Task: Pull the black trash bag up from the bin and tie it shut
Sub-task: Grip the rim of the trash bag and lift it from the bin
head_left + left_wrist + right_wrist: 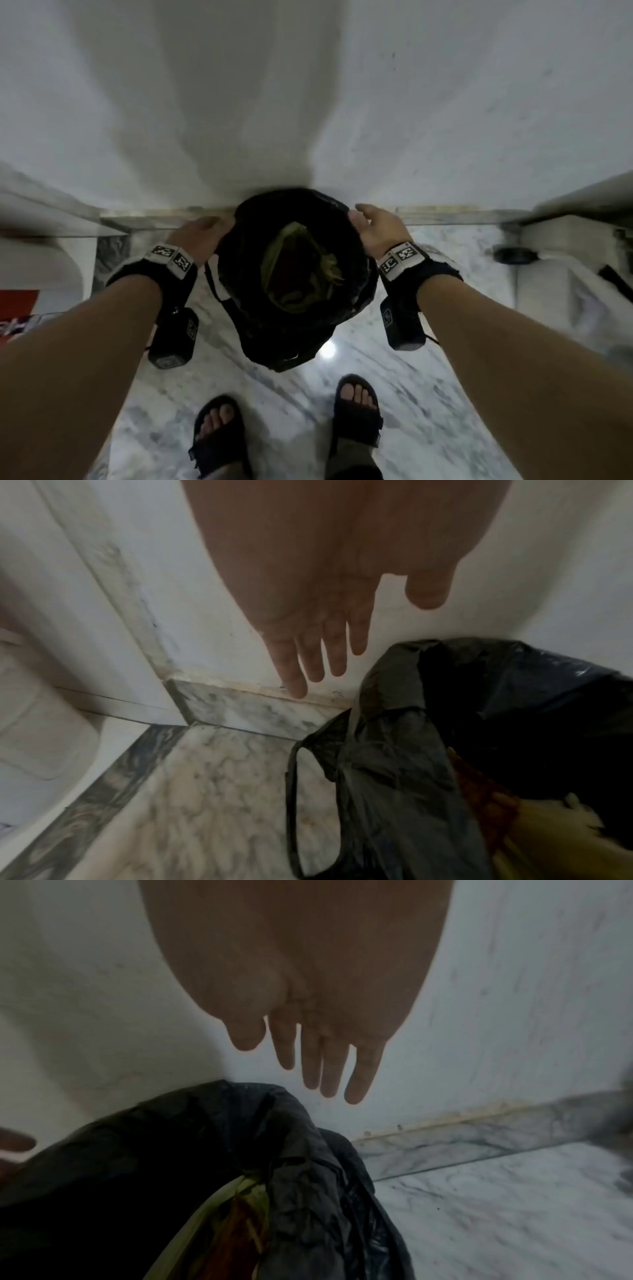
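Gaping black trash bag (356, 274) holds yellow-green and reddish waste (298, 270).

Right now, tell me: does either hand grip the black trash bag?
No: both wrist views show the left hand and right hand with straight fingers, apart from the black trash bag.

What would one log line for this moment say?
left hand: open, beside bag rim | right hand: open, beside bag rim | black trash bag: open, untied, trash inside | step: reaching for rim
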Motion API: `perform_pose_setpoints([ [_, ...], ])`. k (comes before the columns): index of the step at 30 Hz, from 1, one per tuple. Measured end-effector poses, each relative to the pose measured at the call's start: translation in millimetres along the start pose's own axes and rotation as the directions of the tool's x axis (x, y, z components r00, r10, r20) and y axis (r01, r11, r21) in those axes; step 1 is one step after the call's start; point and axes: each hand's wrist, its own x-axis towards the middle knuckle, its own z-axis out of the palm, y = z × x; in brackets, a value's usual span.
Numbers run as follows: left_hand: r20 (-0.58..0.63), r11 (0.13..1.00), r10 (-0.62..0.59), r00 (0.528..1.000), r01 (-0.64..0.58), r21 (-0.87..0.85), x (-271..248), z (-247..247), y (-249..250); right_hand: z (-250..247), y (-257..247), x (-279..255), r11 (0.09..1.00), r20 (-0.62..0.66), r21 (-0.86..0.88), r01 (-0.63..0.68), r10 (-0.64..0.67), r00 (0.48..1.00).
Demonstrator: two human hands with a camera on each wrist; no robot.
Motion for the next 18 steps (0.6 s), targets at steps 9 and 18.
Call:
perform_pose_setpoints([
  [9,0.158,0.924,-0.073,0.985,0.127,-0.36,88.3,21.2,10.1,21.3,14.7,94.9,0.929,0.207,0.221,-0.297,0.253,0.945],
  [18,0.203,0.954,0.051,0.978,0.012,-0.298,104.2,32.1,8.8,34.0,22.8,104.8,0.919,0.286,0.187,-0.346,0.287,0.915],
])
